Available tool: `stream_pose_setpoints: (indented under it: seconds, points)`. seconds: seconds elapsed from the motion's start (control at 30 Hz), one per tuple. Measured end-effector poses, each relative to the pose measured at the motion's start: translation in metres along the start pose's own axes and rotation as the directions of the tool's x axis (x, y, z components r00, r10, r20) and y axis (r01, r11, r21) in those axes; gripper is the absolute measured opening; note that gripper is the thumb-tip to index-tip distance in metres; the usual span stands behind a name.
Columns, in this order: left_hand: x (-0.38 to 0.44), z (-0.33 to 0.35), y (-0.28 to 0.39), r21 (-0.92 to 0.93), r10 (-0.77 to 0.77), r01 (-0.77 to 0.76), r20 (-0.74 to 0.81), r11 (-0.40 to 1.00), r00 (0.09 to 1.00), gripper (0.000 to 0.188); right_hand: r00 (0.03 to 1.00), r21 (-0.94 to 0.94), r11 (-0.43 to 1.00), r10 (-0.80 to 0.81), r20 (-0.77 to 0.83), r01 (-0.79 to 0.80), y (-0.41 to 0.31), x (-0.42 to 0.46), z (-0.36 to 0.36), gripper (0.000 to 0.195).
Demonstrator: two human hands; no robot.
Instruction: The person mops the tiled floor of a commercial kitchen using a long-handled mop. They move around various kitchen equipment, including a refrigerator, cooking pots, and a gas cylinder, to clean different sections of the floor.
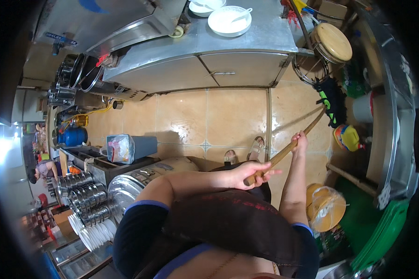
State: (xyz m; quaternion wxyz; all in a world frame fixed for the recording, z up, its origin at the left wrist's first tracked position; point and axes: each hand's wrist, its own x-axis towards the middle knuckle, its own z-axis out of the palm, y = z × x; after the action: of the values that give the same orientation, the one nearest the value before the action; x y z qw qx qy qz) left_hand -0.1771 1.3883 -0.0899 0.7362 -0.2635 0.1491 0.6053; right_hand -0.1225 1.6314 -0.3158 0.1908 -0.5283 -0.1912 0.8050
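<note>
A mop with a wooden handle [282, 151] slants across in front of me, running up and right to a black mop head [331, 99] with a green part. The mop head lies on the floor beside the metal legs of a stool. My left hand [253, 175] holds the handle close to its near end, some fingers partly stretched out. Farther along, my right hand [300, 141] is wrapped around the handle. My sandalled feet [244, 151] stand on the tiles below.
Ahead is a stainless-steel cabinet [244, 69] with white bowls [229, 21] on top. A round stool [334, 42], a yellow bottle [349, 138] and a green bin [384, 233] are to the right. A grey bin [145, 148] and a large metal drum [125, 190] stand left; a person [47, 170] is beyond.
</note>
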Motion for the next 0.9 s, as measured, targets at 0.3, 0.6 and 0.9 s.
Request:
stream_pose_setpoints:
  seconds: [0.3,0.6,0.9]
  points:
    - [0.193,0.099,0.113,0.2,-0.075,0.088,-0.074,0.976,0.994,0.023,0.989,-0.067,0.992,-0.101,0.112,0.109,-0.178,0.184,0.012,0.015]
    - [0.182,0.06,0.122,0.135,0.002,-0.004,0.016,0.991,1.0,0.015,0.974,-0.573,0.806,-0.22,-0.053,0.151,-0.17,0.217,0.049,0.017]
    - [-0.034,-0.024,0.072,-0.003,-0.028,0.028,-0.286,1.0,0.958,0.028,0.991,-0.566,0.816,0.061,-0.119,-0.118,0.002,0.043,0.044,0.021]
